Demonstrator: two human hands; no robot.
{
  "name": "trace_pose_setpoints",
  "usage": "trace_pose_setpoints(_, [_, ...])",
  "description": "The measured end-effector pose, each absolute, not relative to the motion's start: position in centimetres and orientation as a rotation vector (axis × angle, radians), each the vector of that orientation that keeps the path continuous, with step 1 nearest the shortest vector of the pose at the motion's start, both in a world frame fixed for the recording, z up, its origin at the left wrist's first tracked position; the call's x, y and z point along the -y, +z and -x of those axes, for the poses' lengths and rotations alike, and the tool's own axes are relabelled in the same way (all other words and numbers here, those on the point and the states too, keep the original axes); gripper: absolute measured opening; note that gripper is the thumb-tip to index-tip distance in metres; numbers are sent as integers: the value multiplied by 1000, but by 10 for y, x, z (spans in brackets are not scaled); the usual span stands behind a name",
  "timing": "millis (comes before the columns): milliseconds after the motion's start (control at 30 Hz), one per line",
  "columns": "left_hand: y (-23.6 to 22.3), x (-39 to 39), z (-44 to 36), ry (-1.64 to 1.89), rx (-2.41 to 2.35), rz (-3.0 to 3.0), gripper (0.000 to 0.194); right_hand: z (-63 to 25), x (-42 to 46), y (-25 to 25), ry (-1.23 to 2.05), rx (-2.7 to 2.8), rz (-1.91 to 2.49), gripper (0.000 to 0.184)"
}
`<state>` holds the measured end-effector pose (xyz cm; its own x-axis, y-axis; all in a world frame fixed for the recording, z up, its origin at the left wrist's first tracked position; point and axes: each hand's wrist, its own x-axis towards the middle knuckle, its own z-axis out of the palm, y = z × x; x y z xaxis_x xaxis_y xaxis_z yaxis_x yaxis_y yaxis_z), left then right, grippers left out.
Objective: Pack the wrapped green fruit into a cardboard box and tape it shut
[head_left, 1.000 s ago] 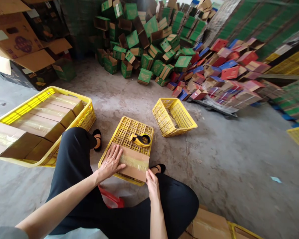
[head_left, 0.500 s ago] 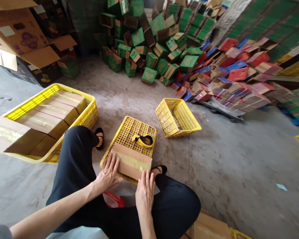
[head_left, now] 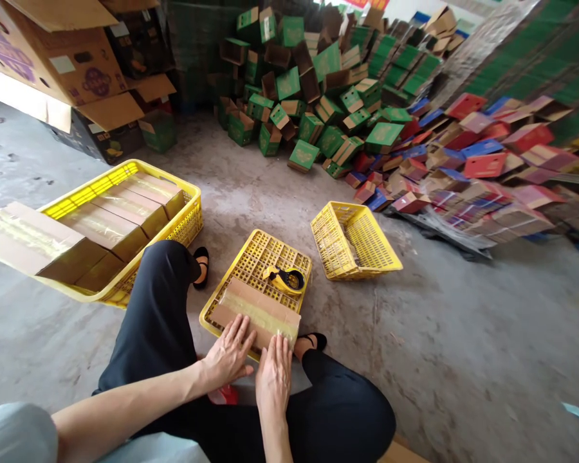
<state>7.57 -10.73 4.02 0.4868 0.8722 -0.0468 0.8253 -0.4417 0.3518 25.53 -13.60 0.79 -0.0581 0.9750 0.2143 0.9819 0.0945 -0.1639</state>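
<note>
Left grip point(head_left: 228, 355), right grip point(head_left: 273, 374) open, apparently flat on taped cardboard point(head_left: 258, 307).

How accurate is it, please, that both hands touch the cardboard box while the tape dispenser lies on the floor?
Not the floor: the head view shows the dispenser on a yellow crate; left hand and right hand touch the box.

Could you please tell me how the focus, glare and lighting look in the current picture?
In the head view, the tape dispenser and nearby carton look fairly sharp; the red and blue boxes smear and stretch toward the right edge; glare whitens the clear strips inside the large crate; the floor is paler at left; shadows look soft.
</note>
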Motion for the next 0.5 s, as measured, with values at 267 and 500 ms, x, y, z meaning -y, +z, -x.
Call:
trace_pose_setpoints(267, [35, 78, -10, 249, -1383, -2314, 63, -214, 117, 9, -76, 2109, 1842, 53])
trace_pose_setpoints(500, [22, 83, 2, 312, -1492, -2301, 66, -190, 102, 17, 6, 2232, 1797, 50])
